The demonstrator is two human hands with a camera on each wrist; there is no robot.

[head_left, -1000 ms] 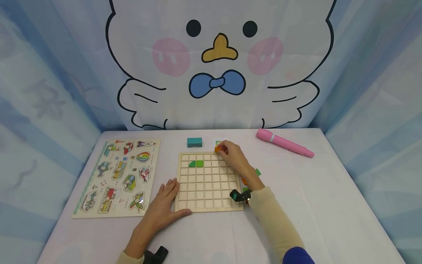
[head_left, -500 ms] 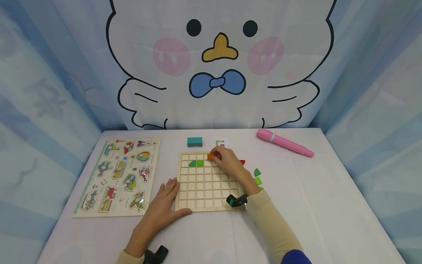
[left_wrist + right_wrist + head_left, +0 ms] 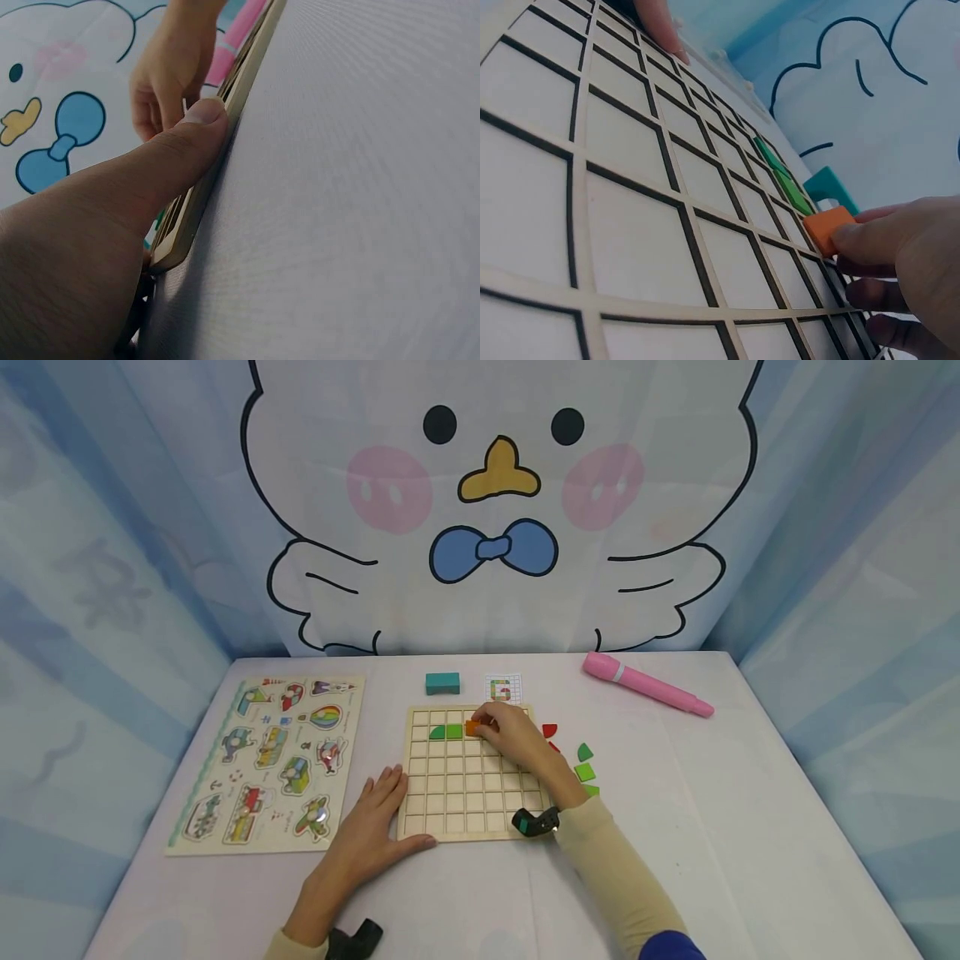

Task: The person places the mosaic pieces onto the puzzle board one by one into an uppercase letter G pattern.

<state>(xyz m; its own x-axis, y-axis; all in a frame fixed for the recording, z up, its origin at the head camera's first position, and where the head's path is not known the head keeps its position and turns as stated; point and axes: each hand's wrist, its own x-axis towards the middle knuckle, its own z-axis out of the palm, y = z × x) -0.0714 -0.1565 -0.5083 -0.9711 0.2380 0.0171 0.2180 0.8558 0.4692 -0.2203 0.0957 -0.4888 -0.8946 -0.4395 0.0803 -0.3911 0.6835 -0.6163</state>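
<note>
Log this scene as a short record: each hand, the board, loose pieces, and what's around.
Left hand: touching the grid board's left and near edges
Right hand: pinching an orange piece over the board
On board: green rounded piece, green square
Right of board: red pieces, green pieces
Behind board: teal block, patterned card
Back right: pink pen-shaped object
Left: picture board

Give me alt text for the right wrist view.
A right hand pinches an orange square block over a pale wooden grid board, next to two green pieces set in it. A teal rectangular block sits beyond.
</note>
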